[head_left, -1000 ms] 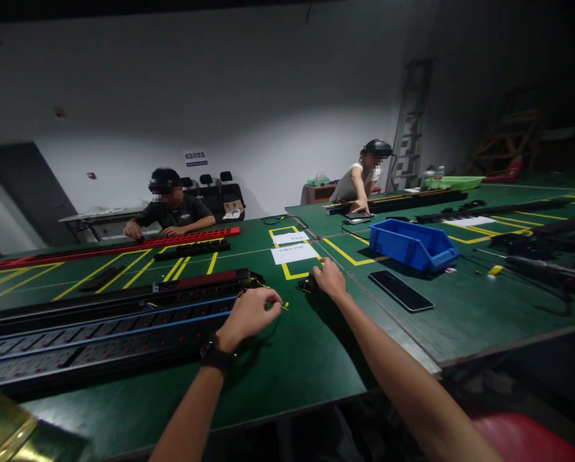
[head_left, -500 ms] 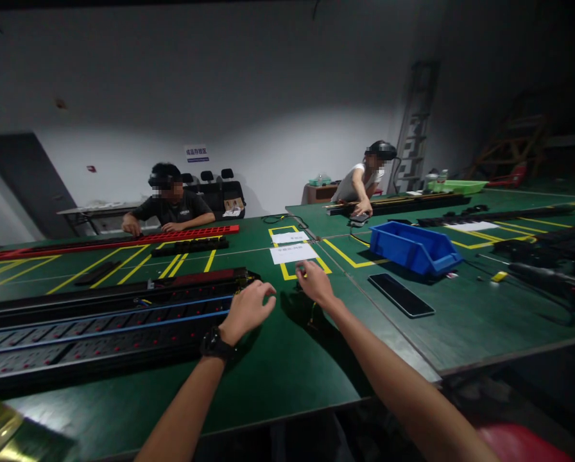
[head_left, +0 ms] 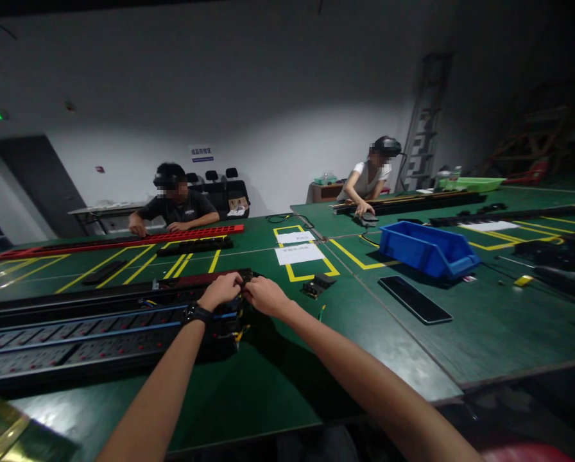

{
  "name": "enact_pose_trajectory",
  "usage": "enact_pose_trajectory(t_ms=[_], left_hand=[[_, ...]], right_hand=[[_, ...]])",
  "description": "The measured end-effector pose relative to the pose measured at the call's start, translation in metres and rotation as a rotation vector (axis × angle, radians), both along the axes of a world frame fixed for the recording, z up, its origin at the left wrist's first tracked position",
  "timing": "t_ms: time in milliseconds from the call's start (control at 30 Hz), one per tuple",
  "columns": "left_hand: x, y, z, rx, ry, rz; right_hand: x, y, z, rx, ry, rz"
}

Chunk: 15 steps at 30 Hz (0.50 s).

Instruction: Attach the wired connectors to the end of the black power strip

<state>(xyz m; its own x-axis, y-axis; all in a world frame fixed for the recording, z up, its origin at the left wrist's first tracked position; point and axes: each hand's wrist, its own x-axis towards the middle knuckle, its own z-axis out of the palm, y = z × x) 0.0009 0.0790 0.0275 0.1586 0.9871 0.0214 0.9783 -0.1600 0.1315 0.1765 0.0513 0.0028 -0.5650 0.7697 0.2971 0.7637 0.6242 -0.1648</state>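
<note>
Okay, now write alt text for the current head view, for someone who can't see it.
Two bare hands, left and right, meet at the end of a long black assembly on a green table; two people work beyond.

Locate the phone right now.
In the head view, the phone lies on the green table, right of the right hand, nearer the camera than the blue bin.

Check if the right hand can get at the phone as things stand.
Likely yes: the phone lies uncovered, with the blue bin beyond it, not in between. The right hand is at the end of the long black unit, so would need to come away first.
</note>
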Motion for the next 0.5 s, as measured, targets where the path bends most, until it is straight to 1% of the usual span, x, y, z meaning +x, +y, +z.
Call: enact_pose_trajectory(t_ms=[133, 267, 367, 500], left_hand=[[-0.001, 0.002, -0.003, -0.010, 0.014, -0.017], [0.000, 0.007, -0.003, -0.020, 0.020, -0.039], [0.000, 0.012, -0.001, -0.038, -0.004, -0.086], [-0.003, 0.014, 0.001, -0.062, -0.040, -0.146]], right_hand=[[0.002, 0.001, -0.002, -0.056, 0.037, -0.061], [-0.002, -0.001, 0.003, -0.071, 0.052, -0.090], [-0.006, -0.002, 0.005, -0.059, 0.081, -0.143], [-0.004, 0.001, 0.001, -0.055, 0.128, -0.221]])
